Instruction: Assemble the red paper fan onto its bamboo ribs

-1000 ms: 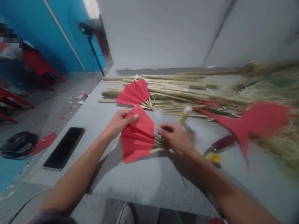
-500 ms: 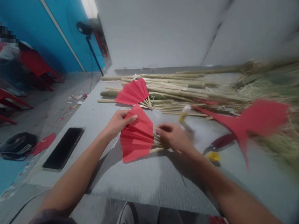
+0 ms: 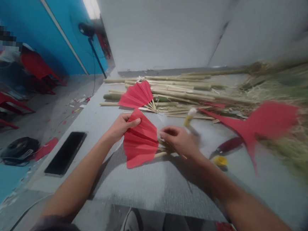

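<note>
A red pleated hand fan (image 3: 142, 146) with bamboo ribs is held spread above the grey table. My left hand (image 3: 122, 127) pinches its upper left edge, thumb on top of the red sheet. At the rib side, my right hand (image 3: 177, 138) is closed on the thin bamboo sticks, its fingertips just right of the red edge; the palm hides part of the sticks. A second red fan (image 3: 138, 94) lies open behind, its ribs pointing right. Right of my right hand are a glue bottle (image 3: 189, 116), a yellow cap (image 3: 220, 161) and a dark red-handled tool (image 3: 230, 145).
Bamboo sticks (image 3: 182, 93) lie along the back of the table (image 3: 137, 196), with loose fibres (image 3: 282, 140) to the right. A cut red sheet (image 3: 262, 120) overlaps them. A phone (image 3: 65, 153) lies at the left edge. Red chairs (image 3: 40, 67) and a person's sleeve (image 3: 11, 54) are farther left.
The upper corner of the held fan has shifted slightly left with my left hand. My right hand keeps nearly the same place on the ribs.
</note>
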{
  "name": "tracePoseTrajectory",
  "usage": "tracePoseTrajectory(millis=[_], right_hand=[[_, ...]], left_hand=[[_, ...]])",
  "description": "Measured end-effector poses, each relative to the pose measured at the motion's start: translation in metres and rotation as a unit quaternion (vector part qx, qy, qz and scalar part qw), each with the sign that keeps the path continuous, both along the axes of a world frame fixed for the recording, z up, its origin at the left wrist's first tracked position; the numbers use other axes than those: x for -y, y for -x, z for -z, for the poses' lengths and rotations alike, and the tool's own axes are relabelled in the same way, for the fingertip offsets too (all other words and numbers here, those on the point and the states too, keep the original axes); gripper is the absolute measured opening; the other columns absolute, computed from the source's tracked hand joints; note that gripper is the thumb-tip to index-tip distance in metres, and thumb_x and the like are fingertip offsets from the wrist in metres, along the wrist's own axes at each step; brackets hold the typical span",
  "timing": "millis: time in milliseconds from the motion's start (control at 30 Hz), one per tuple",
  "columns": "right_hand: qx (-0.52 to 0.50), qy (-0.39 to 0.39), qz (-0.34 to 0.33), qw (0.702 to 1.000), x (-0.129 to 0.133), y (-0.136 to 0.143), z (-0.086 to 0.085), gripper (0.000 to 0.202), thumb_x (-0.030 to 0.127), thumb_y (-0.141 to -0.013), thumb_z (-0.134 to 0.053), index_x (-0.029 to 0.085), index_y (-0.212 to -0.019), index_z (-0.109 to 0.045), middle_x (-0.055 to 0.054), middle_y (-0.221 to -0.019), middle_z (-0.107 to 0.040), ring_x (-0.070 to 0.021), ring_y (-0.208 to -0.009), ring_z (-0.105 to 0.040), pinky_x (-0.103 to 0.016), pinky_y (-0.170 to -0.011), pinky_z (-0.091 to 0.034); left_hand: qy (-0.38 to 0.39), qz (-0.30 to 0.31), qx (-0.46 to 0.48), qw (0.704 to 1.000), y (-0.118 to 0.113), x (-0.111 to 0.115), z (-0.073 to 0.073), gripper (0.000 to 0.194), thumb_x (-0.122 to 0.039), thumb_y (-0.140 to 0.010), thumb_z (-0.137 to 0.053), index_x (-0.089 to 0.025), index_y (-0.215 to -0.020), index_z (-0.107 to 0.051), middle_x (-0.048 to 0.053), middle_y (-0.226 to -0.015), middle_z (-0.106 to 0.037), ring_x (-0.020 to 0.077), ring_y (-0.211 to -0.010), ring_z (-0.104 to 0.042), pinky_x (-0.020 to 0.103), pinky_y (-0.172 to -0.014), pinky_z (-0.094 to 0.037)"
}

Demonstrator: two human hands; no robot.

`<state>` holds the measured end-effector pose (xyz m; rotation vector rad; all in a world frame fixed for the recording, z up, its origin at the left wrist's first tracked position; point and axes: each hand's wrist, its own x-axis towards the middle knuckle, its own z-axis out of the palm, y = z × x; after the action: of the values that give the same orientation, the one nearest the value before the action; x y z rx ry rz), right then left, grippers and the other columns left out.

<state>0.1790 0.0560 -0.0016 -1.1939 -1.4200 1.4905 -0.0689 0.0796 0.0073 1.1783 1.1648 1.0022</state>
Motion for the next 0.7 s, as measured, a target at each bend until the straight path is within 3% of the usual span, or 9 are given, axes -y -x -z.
tracePoseTrajectory(millis=[333, 500, 600, 700], right_hand=[[-0.03, 0.032, 0.034, 0.998, -0.0029, 0.0, 0.0052, 0.028, 0.045, -0.073, -0.075, 0.019, -0.076, -0.068, 0.0, -0.066, -0.06, -0.0125, -0.059, -0.049, -0.03, -0.058, -0.038], [-0.092, 0.073, 0.01, 0.993, -0.0016, 0.0011, 0.0088, 0.034, 0.046, -0.066, -0.082, 0.018, -0.08, -0.068, 0.0, -0.071, -0.061, -0.0121, -0.06, -0.051, -0.03, -0.059, -0.04], [-0.095, 0.091, 0.004, 0.991, -0.002, 0.0002, 0.0083, 0.036, 0.042, -0.062, -0.085, 0.017, -0.083, -0.068, 0.0, -0.074, -0.063, -0.0126, -0.063, -0.052, -0.03, -0.062, -0.041], [-0.055, 0.068, 0.009, 0.996, -0.0028, 0.0, 0.0085, 0.033, 0.045, -0.068, -0.08, 0.017, -0.079, -0.067, 0.002, -0.069, -0.058, -0.0111, -0.061, -0.048, -0.029, -0.06, -0.039]], left_hand=[[-0.03, 0.023, -0.052, 0.998, 0.003, 0.0, -0.0034, 0.026, -0.032, -0.066, -0.088, -0.015, -0.082, -0.074, 0.002, -0.076, -0.073, 0.0139, -0.064, -0.064, 0.024, -0.06, -0.048], [-0.03, 0.024, -0.051, 0.998, 0.0038, -0.0001, -0.0018, 0.02, -0.025, -0.069, -0.081, -0.016, -0.084, -0.072, -0.001, -0.072, -0.069, 0.0113, -0.058, -0.059, 0.022, -0.055, -0.043], [-0.037, 0.045, -0.04, 0.997, 0.0061, -0.0019, 0.0, 0.012, -0.015, -0.066, -0.075, -0.016, -0.078, -0.072, 0.0, -0.071, -0.069, 0.0131, -0.061, -0.06, 0.023, -0.058, -0.045], [-0.088, 0.079, -0.04, 0.992, 0.008, -0.0038, 0.0, 0.009, -0.007, -0.064, -0.07, -0.015, -0.068, -0.071, 0.004, -0.078, -0.072, 0.0162, -0.073, -0.064, 0.026, -0.067, -0.047]])
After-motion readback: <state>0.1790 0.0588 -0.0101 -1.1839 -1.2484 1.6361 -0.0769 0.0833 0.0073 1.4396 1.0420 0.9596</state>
